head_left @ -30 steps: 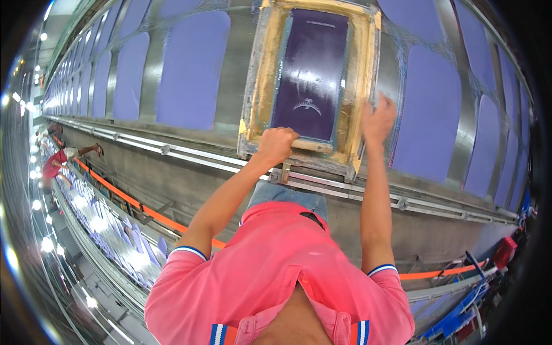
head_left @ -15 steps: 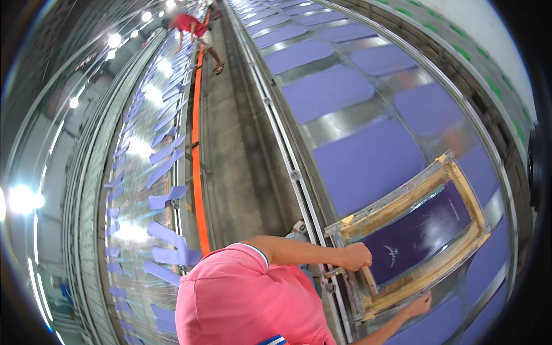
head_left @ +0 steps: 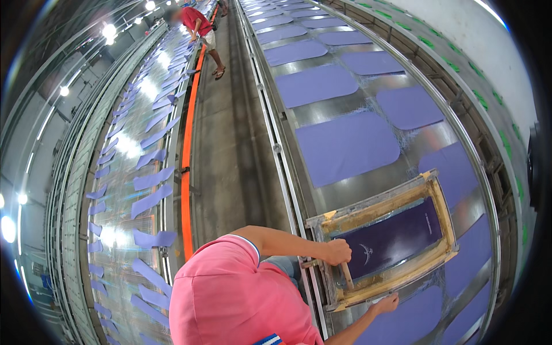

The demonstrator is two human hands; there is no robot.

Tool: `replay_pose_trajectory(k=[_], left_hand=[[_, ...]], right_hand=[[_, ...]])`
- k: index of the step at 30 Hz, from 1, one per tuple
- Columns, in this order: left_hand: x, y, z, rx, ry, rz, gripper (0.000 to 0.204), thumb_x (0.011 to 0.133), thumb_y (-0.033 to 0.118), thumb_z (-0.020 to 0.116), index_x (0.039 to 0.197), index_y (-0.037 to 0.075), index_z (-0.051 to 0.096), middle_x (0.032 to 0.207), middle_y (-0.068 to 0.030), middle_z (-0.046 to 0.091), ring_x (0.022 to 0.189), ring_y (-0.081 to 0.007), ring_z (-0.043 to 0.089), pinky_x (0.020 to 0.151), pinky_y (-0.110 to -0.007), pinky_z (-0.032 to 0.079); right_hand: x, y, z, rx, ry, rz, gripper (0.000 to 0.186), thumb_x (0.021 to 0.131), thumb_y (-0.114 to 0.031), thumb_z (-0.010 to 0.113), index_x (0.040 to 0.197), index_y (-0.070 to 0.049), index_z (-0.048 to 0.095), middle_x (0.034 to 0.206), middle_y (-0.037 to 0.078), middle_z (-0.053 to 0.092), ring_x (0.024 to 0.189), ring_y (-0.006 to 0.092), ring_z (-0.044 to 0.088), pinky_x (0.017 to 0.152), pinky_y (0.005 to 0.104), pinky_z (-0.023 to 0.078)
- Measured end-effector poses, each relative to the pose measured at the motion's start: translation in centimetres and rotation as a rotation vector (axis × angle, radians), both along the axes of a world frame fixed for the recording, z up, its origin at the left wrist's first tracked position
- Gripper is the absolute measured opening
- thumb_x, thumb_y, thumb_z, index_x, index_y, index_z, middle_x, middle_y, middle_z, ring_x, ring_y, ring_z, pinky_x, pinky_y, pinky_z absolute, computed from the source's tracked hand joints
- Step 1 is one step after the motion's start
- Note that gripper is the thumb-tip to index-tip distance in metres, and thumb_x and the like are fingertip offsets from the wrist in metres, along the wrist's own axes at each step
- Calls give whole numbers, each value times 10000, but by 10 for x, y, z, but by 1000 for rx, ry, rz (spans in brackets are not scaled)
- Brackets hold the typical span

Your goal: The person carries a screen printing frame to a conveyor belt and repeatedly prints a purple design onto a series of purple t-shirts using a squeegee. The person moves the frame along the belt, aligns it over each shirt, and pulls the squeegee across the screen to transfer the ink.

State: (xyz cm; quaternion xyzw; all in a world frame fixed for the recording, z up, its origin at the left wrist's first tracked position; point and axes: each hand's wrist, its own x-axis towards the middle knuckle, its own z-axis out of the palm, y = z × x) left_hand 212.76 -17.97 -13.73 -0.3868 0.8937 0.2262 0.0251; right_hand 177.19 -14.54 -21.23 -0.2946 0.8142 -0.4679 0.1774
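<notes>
A screen-printing frame (head_left: pixel 397 283) with taped wooden sides lies slanted on the long table at the lower right. Inside it is a dark purple mesh panel (head_left: pixel 397 233) with a small pale curved motif and a pale line of print. My left hand (head_left: pixel 338 252) is closed around the upper end of a wooden squeegee (head_left: pixel 347 277) at the frame's left end. By the frame's near long edge, my right hand (head_left: pixel 385 303) has its fingers curled together; what they hold, if anything, is hidden. A lavender fabric piece (head_left: pixel 411 313) lies below that hand.
Lavender fabric pieces (head_left: pixel 348 146) lie in rows along the shiny table (head_left: pixel 322 198), which has a metal side rail (head_left: pixel 278 148). Across the aisle (head_left: pixel 233 144) runs another table (head_left: pixel 118 201) of lavender strips, edged by an orange band (head_left: pixel 188 172). A person in red (head_left: pixel 198 23) stands there.
The view has shifted, so the frame and my hands appear farther left. My left hand still grips the squeegee at the same end. The person in red stands more upright, arms drawn in.
</notes>
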Motion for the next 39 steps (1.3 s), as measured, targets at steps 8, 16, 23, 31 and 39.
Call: replay_pose_trajectory(k=[8,16,23,31,39], left_hand=[[-8,15,13,25,-10,9,80,700,145,711,771,140,748,785,-78,719,819,-283,709,680,-411,534],[7,30,-28,-232,113,8,63,700,156,666,707,146,729,760,-74,713,785,-282,714,666,-402,550],[28,37,20,-87,219,-2,234,691,120,664,923,88,647,894,-105,669,884,-311,683,806,-412,544],[-60,-140,10,-358,300,23,141,757,39,569,861,72,659,890,-103,686,872,-286,676,766,-425,521],[-174,-339,29,-243,100,-37,172,731,93,650,869,97,753,908,-166,712,829,-349,707,717,-475,552]], right_hand=[[17,16,37,116,91,30,411,962,-258,540,1045,123,669,970,272,683,846,379,596,813,450,461],[15,5,7,99,81,60,381,946,-228,524,976,128,655,964,279,676,800,362,566,767,460,454],[14,-5,17,185,349,70,311,931,-246,567,993,19,719,928,232,706,856,409,654,778,480,487],[43,-36,77,53,414,-122,353,969,-255,599,1188,16,654,1166,209,582,1122,378,531,969,452,420],[14,-237,131,-168,671,485,341,878,-268,704,1089,-3,670,1095,170,631,1070,370,556,950,451,447]])
